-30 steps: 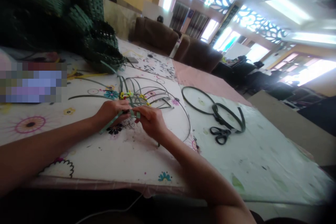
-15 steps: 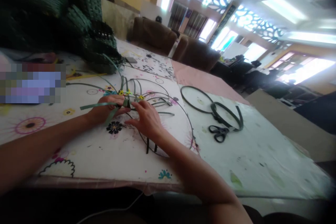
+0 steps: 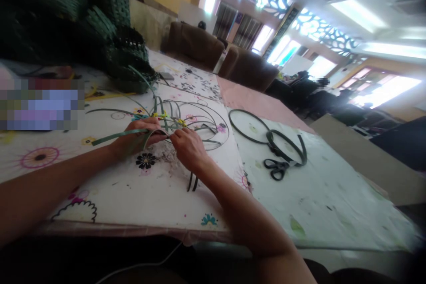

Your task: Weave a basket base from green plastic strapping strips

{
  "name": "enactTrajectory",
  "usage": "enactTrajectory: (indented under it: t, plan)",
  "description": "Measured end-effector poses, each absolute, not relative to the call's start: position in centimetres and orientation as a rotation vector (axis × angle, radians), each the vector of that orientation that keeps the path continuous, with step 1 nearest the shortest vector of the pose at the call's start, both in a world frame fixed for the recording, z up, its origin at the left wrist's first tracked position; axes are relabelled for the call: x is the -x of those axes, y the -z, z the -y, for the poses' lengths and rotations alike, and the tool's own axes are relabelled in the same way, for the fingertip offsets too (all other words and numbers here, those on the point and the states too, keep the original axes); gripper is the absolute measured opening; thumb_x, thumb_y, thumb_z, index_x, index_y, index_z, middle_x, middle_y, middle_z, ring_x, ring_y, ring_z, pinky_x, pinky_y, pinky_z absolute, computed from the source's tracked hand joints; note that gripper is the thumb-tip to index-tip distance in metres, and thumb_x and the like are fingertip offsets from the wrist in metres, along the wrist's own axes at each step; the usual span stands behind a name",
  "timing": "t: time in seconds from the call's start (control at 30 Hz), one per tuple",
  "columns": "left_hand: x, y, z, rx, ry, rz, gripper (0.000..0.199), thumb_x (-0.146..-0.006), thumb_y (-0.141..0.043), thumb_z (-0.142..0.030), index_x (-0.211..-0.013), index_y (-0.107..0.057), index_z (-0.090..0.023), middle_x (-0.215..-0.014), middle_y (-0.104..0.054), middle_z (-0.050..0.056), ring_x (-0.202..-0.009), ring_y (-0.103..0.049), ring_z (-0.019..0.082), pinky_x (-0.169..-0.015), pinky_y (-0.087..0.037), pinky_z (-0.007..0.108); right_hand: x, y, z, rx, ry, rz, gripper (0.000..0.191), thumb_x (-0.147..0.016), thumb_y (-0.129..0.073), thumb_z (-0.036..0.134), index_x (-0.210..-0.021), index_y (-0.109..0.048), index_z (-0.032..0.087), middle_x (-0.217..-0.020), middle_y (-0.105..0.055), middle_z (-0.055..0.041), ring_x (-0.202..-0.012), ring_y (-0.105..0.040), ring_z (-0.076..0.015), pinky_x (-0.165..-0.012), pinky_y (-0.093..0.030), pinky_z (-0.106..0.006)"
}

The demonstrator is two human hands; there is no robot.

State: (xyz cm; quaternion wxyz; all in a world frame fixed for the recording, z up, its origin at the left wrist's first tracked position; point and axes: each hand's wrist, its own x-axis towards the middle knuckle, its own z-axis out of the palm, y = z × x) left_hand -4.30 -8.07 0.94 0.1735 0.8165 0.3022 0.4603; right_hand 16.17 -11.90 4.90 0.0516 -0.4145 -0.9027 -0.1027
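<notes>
My left hand (image 3: 143,135) is closed around green weaving strips (image 3: 115,136) at the near edge of a loose woven piece (image 3: 171,122). One strip sticks out to the left past its wrist, and another bends in an arch between the two hands. Beside it, my right hand (image 3: 188,144) pinches a strip's end with thumb and forefinger. Yellow ties (image 3: 181,123) mark strip crossings just beyond my fingers. Long thin strips curve out over the flowered cloth to the right, and two dark ends poke out below my right wrist. My palms hide part of the weave.
On the pale green cloth to the right lie black-handled scissors (image 3: 277,169), a dark hoop (image 3: 248,125) and a coiled strip (image 3: 288,144). Dark green woven baskets (image 3: 129,60) are piled at the back left. Brown chairs (image 3: 193,44) stand behind the table.
My right hand has closed from spread fingers to a pinch on the strip. The strip between my hands now arches, and the long loop at the right has been drawn in.
</notes>
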Motion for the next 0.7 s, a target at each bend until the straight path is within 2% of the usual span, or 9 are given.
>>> enactTrajectory:
  t: [0.13,0.33,0.43,0.5,0.6,0.7]
  plan:
    - [4.3,-1.0,8.1,-2.297,-1.354,-0.810,0.025,-0.094,-0.074,-0.034,-0.075,-0.074,-0.017,-0.083,-0.072,0.004,-0.084,-0.065,0.018,-0.086,-0.055,0.034,-16.5,-4.7,11.6,1.239,0.313,2.722,0.033,-0.099,-0.042,0.002,-0.104,-0.072,0.015,-0.096,-0.071,-0.0106,-0.099,-0.061,-0.0224,-0.081,-0.040,-0.033]
    - [4.7,-1.1,8.0,-2.364,-1.281,-0.862,0.034,-0.093,-0.071,-0.045,-0.072,-0.076,-0.020,-0.077,-0.073,0.004,-0.079,-0.067,0.019,-0.087,-0.056,0.035,-16.9,-3.6,11.4,1.256,0.109,2.680,0.030,-0.094,-0.046,0.002,-0.113,-0.064,0.017,-0.100,-0.071,-0.0066,-0.090,-0.062,-0.0189,-0.069,-0.035,-0.030]
    - [4.8,-1.2,8.0,-2.369,-1.238,-0.919,0.036,-0.093,-0.069,-0.049,-0.073,-0.077,-0.021,-0.076,-0.074,0.004,-0.085,-0.069,0.021,-0.093,-0.055,0.034,-16.9,-3.6,11.4,1.292,0.063,2.707,0.030,-0.094,-0.048,0.005,-0.119,-0.059,0.019,-0.103,-0.073,-0.0059,-0.083,-0.062,-0.0177,-0.062,-0.030,-0.030]
    - [4.7,-1.3,8.2,-2.364,-1.221,-0.926,0.035,-0.093,-0.069,-0.049,-0.072,-0.077,-0.021,-0.076,-0.074,0.004,-0.086,-0.069,0.021,-0.090,-0.055,0.032,-17.0,-3.8,11.4,1.302,0.077,2.754,0.026,-0.099,-0.047,0.010,-0.121,-0.058,0.020,-0.103,-0.074,-0.0059,-0.080,-0.062,-0.0175,-0.060,-0.026,-0.031]
    - [4.6,-1.4,8.3,-2.370,-1.219,-0.857,0.033,-0.094,-0.070,-0.043,-0.071,-0.075,-0.020,-0.073,-0.070,0.003,-0.076,-0.065,0.017,-0.077,-0.052,0.028,-17.0,-4.3,11.4,1.289,0.100,2.815,0.020,-0.109,-0.041,0.023,-0.120,-0.058,0.021,-0.101,-0.075,-0.0058,-0.080,-0.063,-0.0173,-0.059,-0.024,-0.032]
    - [4.5,-1.3,8.5,-2.392,-1.182,-0.853,0.031,-0.095,-0.070,-0.041,-0.075,-0.073,-0.017,-0.073,-0.065,0.002,-0.069,-0.060,0.015,-0.068,-0.047,0.026,-17.0,-4.8,11.3,1.293,0.146,2.869,0.021,-0.108,-0.041,0.019,-0.119,-0.059,0.020,-0.101,-0.076,-0.0056,-0.080,-0.063,-0.0167,-0.059,-0.024,-0.032]
